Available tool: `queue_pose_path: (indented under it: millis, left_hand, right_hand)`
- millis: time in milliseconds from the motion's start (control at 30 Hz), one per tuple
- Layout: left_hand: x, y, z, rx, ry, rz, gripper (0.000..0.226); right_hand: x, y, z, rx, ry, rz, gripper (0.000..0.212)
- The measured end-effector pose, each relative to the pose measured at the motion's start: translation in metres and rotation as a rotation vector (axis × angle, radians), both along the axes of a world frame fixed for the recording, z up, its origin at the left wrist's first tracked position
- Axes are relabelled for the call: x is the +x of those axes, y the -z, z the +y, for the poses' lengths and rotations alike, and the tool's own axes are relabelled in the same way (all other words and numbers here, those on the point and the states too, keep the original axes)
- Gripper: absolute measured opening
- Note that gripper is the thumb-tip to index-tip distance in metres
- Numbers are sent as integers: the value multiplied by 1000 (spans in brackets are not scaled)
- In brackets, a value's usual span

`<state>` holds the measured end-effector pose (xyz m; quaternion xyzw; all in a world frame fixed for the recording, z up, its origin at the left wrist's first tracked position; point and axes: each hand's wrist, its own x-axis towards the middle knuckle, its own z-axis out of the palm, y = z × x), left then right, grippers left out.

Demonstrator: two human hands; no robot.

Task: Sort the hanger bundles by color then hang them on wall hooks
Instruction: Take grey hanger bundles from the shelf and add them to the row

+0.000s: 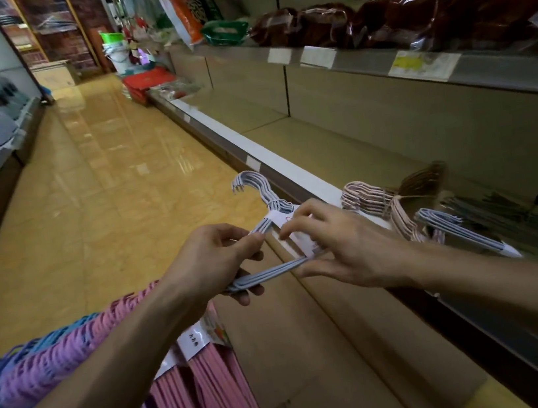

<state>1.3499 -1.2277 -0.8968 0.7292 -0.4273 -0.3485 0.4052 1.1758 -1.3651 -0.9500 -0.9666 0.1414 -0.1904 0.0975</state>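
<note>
In a shop aisle, the long lower shelf [338,138] ran along the right of the tiled floor [101,179], and everything in the sorting job sat on it or hung just off its front edge. Below that edge, racks of pink and purple hangers [198,397] hung already grouped by colour, apparently the pattern the task is meant to follow. On the shelf, near its front lip, waited a pink hanger bundle [369,201], tied at the neck, with a second pale blue bundle [454,229] lying just beside it and dark hangers [489,207] farther back, presumably staged there for sorting. In front of the shelf edge, the person held a pale blue hanger bundle [265,235] up in both hands, hooks pointing away, likely to check its colour and tag before hanging it. The left hand [213,263] was closed around the bundle's shoulder and lower bar, taking the weight. The right hand [339,249] pinched the bar's other end between thumb and fingers, its fingertips at the small white paper label [294,231] near the neck, steadying it.
</note>
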Motion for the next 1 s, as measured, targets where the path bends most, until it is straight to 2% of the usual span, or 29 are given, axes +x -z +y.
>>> queue_pose_path:
  millis: [100,200,267,367,467,533,633,900,1000]
  left_hand:
    - [16,-3,14,-20,1,-50,25]
    - [34,-2,28,2,22,-65,25]
    - [46,-2,38,35,48,-78,28]
    - [58,-3,48,49,89,-36,36]
    - [65,-3,55,30,111,46,39]
    - [69,-3,57,22,116,80,38]
    - [73,-2,59,33,116,113,37]
    - [73,0,51,43,97,146,40]
    - [70,-2,45,60,104,169,47]
  right_hand:
    - [1,-6,-6,187,98,-62,55]
    - [2,-10,-11,308,238,-122,44]
    - [5,-12,-12,389,302,-103,39]
    - [9,-12,-12,559,339,-1,47]
    - [9,-11,-5,931,250,72,59]
    - [9,-12,2,1086,184,106,63]
    - [9,-13,8,1140,131,155,69]
    - [1,-10,3,1380,-34,213,66]
    - [-1,-9,6,1442,-118,283,57]
